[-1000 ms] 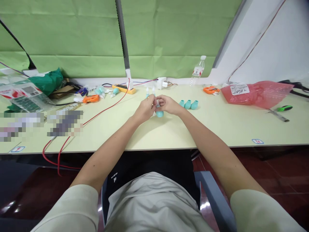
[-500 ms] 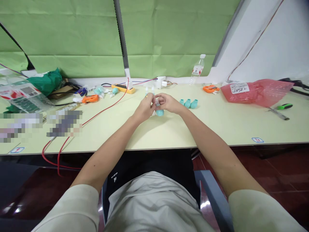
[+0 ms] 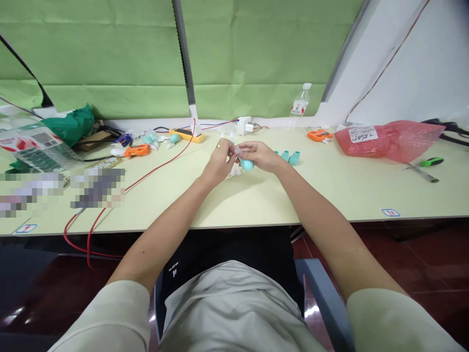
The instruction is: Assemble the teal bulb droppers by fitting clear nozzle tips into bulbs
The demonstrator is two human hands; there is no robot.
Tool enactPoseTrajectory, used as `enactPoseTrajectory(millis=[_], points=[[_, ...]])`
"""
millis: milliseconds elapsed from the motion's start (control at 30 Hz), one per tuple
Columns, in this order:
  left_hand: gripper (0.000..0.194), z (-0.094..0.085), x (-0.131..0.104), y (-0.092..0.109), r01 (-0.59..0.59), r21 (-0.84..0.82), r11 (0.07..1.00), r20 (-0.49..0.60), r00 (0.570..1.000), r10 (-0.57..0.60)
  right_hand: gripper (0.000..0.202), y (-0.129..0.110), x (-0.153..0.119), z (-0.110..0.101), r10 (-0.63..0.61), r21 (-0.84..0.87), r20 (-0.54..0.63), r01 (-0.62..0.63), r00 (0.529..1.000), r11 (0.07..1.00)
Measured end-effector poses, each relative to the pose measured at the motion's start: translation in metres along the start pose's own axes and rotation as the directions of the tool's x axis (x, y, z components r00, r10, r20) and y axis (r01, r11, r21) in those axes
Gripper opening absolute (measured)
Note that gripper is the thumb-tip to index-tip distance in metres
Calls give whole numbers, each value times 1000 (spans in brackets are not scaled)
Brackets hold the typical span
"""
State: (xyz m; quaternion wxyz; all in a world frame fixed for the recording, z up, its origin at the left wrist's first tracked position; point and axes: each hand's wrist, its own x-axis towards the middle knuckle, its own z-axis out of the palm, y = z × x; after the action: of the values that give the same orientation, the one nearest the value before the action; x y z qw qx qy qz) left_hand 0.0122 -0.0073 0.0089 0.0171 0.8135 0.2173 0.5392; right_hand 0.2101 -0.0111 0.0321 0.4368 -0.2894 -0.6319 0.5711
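My left hand (image 3: 221,159) is closed, its fingertips pinching a small clear, whitish piece (image 3: 237,151) above the middle of the table. Right beside it, my right hand (image 3: 261,156) is closed on a turquoise bulb-shaped piece (image 3: 246,165), whose rounded end hangs below the fingers. The clear piece meets the top of the bulb between both hands; fingers hide how they join. Small white parts (image 3: 235,170) lie on the table just under my left fingertips. Several turquoise pieces with open necks (image 3: 294,157) stand right of my right hand, which partly covers them.
Small clear-white bottles (image 3: 231,135) stand behind my hands. A yellow multimeter (image 3: 187,135), a red cable (image 3: 161,167) and an orange tool (image 3: 137,150) lie leftward. To the right are a water bottle (image 3: 299,106), orange cutter (image 3: 320,135), red bag (image 3: 390,140) and green-handled tool (image 3: 432,162).
The turquoise bulb has tilted and shifted slightly right and up with my right hand. More of the white parts beneath now shows, and the leftmost turquoise piece is more covered.
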Motion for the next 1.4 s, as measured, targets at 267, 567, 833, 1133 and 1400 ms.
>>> enactPoseTrajectory(millis=[267,567,833,1133,1400], points=[[23,2,-4,0,99,-42,994,-14,995,-100,52,3,1,6,-52,-107,-26,49,998,993],[29,5,-2,9,349,-212,913,-48,929,-367,60,9,4,9,-92,-159,-68,80,993,984],[33,5,0,9,342,-251,905,-63,928,-368,60,7,4,6,-103,-138,-52,95,993,986],[29,3,2,7,302,-260,917,-56,944,-326,53,3,2,7,-130,-96,-11,129,991,987],[18,4,4,1,428,-469,773,47,886,-461,55,2,-1,3,-124,-78,-19,122,992,989]])
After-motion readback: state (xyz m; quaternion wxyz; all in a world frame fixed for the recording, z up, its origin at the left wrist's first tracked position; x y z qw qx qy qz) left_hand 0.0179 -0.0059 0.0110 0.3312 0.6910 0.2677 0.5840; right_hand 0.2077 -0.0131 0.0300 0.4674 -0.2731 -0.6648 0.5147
